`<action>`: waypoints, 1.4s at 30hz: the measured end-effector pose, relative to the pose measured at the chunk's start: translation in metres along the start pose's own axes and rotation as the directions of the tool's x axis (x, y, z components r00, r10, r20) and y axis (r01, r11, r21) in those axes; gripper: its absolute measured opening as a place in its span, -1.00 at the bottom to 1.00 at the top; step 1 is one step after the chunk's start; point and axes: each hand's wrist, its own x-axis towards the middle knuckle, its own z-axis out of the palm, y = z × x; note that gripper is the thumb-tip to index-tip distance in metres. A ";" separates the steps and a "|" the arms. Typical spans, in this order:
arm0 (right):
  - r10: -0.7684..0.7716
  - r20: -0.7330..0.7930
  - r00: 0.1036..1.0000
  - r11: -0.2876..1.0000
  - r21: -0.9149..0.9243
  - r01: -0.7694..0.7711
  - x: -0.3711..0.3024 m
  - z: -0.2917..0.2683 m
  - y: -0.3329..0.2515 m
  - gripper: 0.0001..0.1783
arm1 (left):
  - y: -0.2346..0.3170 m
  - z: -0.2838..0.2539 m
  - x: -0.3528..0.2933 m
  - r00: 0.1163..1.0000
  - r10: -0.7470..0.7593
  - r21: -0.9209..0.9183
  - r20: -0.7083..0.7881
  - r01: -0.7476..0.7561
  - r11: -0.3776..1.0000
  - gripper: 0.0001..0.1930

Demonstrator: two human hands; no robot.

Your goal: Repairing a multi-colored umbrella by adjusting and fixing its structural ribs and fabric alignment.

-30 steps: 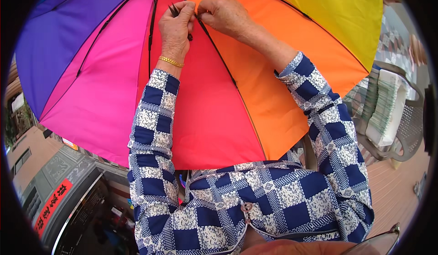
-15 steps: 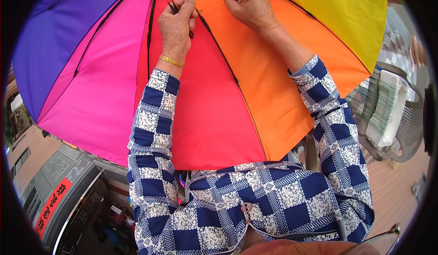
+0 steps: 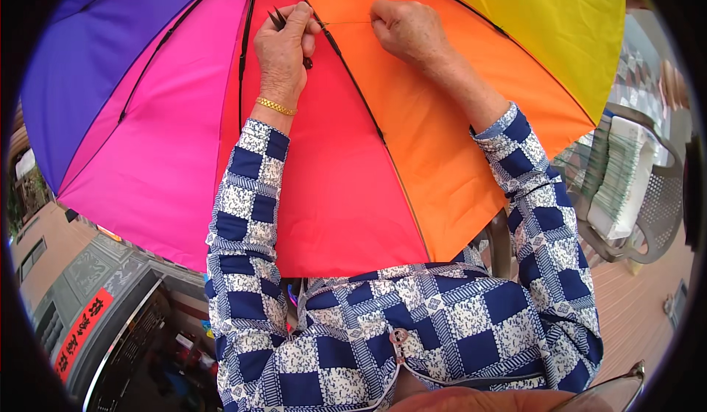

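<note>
The open umbrella (image 3: 346,198) stood spread before the person, its inner side showing, its lower edge close to the checked jacket (image 3: 456,316). The left hand (image 3: 283,50) was over the red panel, well up from that edge, its fingers closed around a dark pointed tool (image 3: 278,19); the two narrow tips stuck out above the knuckles and the dark end showed below the hand. Thumb and fingertips came right beside the black rib (image 3: 355,94) between the red and orange panels; whether they touched it, I could not tell.

The right hand (image 3: 412,33) was over the orange panel, its fingers curled in tightly on a thin thread (image 3: 347,22), which ran nearly straight across to the rib near the left fingertips. Between the hands lay a stretch of orange cloth, crossed only by the thread. Below them both panels ran open down to the lower edge, with room between the forearms. A second rib (image 3: 501,30) bounded the orange panel toward the yellow one. Past the umbrella's right corner stood a chair (image 3: 669,209) bearing a white tray (image 3: 617,217), well apart from the right hand.
</note>
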 end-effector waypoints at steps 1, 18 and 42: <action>-0.001 0.000 1.000 1.000 0.000 0.001 -0.001 -0.001 0.000 -0.91 | 0.000 0.000 0.000 1.000 0.003 0.005 0.006 -0.003 1.000 -0.86; 0.093 0.169 0.981 0.692 0.697 -0.186 0.011 -0.010 -0.029 -0.84 | 0.012 -0.009 -0.007 0.974 0.214 0.054 0.076 -0.218 0.974 -0.86; -0.056 -0.176 0.983 0.953 0.284 0.105 0.016 0.013 -0.046 -0.86 | 0.008 0.007 -0.019 0.924 0.377 0.300 0.061 -0.377 0.876 -0.88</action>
